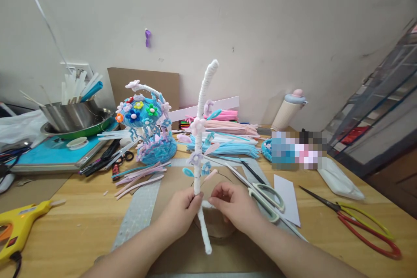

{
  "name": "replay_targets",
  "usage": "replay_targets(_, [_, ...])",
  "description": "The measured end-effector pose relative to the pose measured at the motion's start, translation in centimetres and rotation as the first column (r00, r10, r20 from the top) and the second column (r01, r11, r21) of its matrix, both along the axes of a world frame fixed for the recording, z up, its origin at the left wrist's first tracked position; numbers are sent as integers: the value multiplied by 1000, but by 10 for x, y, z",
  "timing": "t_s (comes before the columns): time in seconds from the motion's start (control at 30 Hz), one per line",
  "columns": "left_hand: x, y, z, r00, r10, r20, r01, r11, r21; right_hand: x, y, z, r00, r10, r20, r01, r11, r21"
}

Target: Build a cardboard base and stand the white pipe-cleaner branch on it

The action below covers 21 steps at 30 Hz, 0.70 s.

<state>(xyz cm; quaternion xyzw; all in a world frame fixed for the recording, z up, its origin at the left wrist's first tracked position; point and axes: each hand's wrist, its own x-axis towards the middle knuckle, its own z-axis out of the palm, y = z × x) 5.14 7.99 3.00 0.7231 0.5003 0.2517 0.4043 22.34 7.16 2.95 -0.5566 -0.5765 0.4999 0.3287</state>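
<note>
My left hand (184, 208) is closed around the lower part of a white wrapped stem (200, 182), which stands upright and curves to the right at its top. Pink and lilac fuzzy flowers (197, 126), small blue flowers and leaf-shaped pieces stick out along the stem. Just right of it, my right hand (233, 204) pinches a short white fuzzy strand (207, 204), probably pipe cleaner, by the stem. Where that strand runs behind the fingers is hidden. Below both hands lies a brown cardboard sheet (176, 234) on a grey cutting mat (130, 221).
A finished-looking blue pipe-cleaner piece (143, 113) stands behind, left of bundled pipe cleaners (228, 150). Pale-handled scissors (267, 200) and red-and-yellow-handled scissors (358, 226) lie at right. A yellow glue gun (26, 226) is at left, and a metal bowl (70, 115) farther back.
</note>
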Motion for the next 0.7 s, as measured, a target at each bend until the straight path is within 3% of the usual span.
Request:
replay_targets(0.1, [0,1,-2,999,37,-19,-37,999,19,1,-5,2,963,-51,264,-38,946,322])
replay_targets(0.17, [-1,1,-3,998,60,-33,-59,998,33,2,-8,1,930,-75,360,-101,888,448])
replay_targets(0.33, [-1,2,-1,992,105,-64,-101,992,73,1,-10,-4,939,-63,338,-117,865,487])
replay_targets(0.5, [-1,2,-3,993,82,-80,-77,995,62,1,-9,1,960,39,276,-212,745,632])
replay_targets(0.57, [-2,2,-4,996,44,-83,-39,998,55,2,-7,0,979,93,182,-176,835,520])
replay_targets(0.63, [-4,1,-1,996,-28,-82,33,998,53,2,-3,-3,993,111,37,-116,959,259])
replay_targets(0.7, [-4,0,3,991,-118,-66,122,991,49,3,1,-7,991,112,-67,-111,993,28])
